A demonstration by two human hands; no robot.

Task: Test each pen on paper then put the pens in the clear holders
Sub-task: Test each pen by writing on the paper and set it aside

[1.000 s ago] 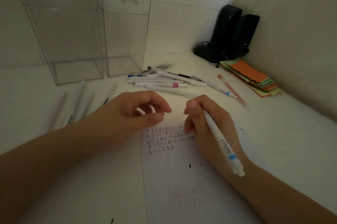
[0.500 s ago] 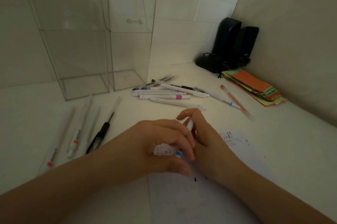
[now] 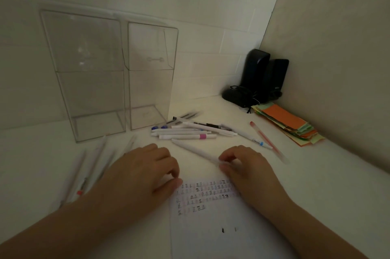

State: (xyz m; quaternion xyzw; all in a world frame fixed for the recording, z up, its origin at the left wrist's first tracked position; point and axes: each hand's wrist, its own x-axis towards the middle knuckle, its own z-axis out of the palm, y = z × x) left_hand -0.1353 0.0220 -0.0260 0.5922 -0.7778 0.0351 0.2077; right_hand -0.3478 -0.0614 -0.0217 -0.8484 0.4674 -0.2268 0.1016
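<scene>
A plain white pen (image 3: 193, 150) lies slanted just beyond the paper (image 3: 211, 227); my right hand (image 3: 249, 171) pinches its near end between thumb and fingertips. My left hand (image 3: 143, 174) hovers at the paper's top-left corner with fingers curled and thumb against them; whatever is under the palm is hidden. The paper carries rows of small ink marks (image 3: 202, 194). Several untested-looking pens (image 3: 185, 131) lie piled beside the two clear holders (image 3: 147, 77), which stand upright with nothing in them.
Several more pens (image 3: 88, 166) lie blurred on the table left of my left arm. A blue-banded pen (image 3: 256, 141) and a red pen (image 3: 268, 142) lie to the right. Coloured paper slips (image 3: 289, 124) and black speakers (image 3: 257, 77) fill the back right corner.
The blue-banded pen that my right hand held has left it and is no longer in sight. My right hand reached forward onto the plain white pen. My left hand moved left.
</scene>
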